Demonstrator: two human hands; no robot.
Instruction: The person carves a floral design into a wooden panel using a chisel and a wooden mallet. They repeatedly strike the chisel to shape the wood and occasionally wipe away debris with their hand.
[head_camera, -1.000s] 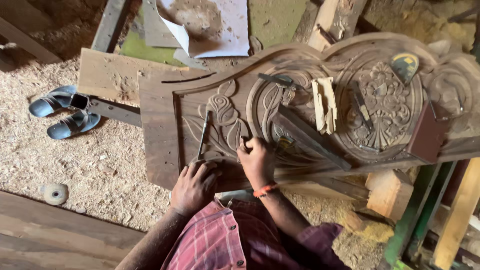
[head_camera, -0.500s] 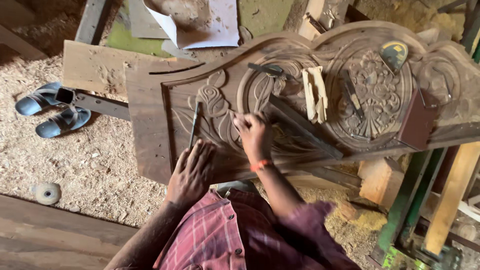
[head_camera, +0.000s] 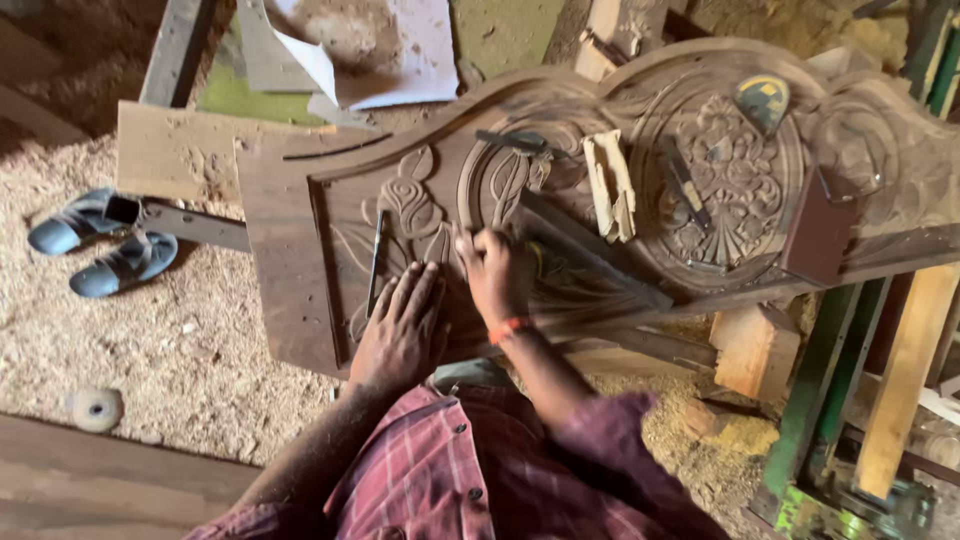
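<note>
Left hand (head_camera: 400, 325) flatter on carved panel (head_camera: 600, 200)

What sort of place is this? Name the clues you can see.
Most likely a woodcarving workshop: a large carved wooden panel lies under the left hand and right hand, a chisel rests on it, and sawdust covers the floor.

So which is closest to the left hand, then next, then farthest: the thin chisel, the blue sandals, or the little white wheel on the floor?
From the left hand, in the head view:
1. Thin chisel: lying on the carved panel, right beside the fingers.
2. Blue sandals: on the sawdust, off to the left.
3. White wheel: low on the floor, farthest left.
</note>
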